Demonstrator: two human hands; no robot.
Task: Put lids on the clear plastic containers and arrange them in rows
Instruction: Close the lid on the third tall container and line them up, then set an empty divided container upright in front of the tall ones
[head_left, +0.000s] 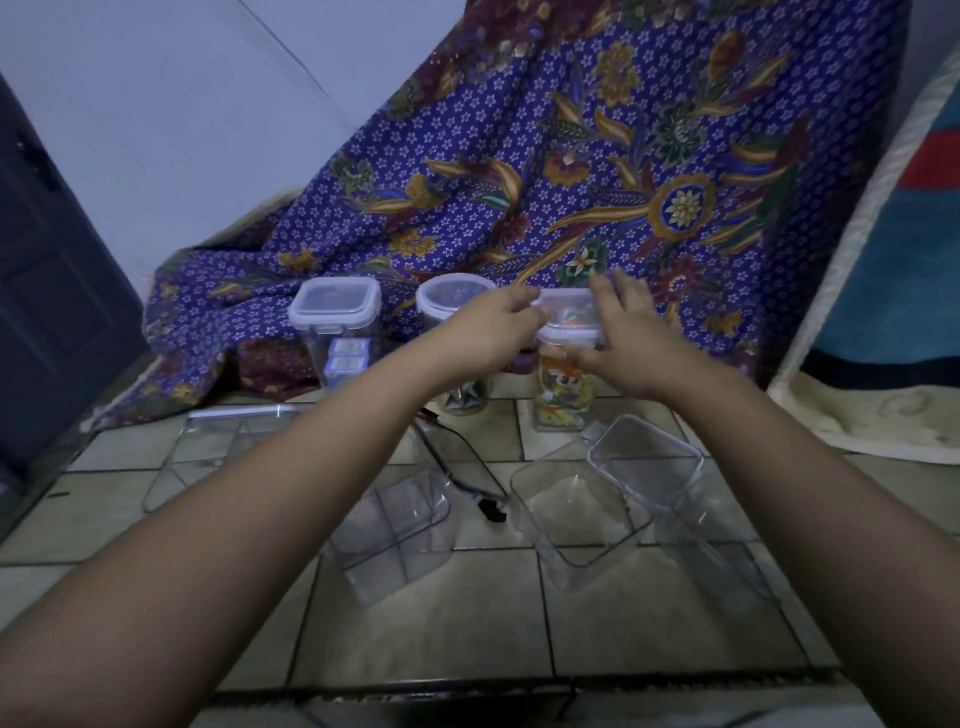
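Three tall clear containers stand in a row at the back of the tiled floor. The left square one (332, 338) and the round middle one (457, 301) carry white-rimmed lids. On the right one (563, 395), filled with colourful packets, sits a lid (569, 317) that both hands touch. My left hand (488, 332) grips the lid's left edge. My right hand (623, 338) presses on its right side with fingers spread. Several empty clear containers (576, 514) without lids lie nearer to me.
A purple patterned cloth (571, 156) hangs behind the row. A black cable (467, 478) runs across the tiles between the empty containers. A dark door (47, 291) is at the left and a cream-edged rug (883, 405) at the right.
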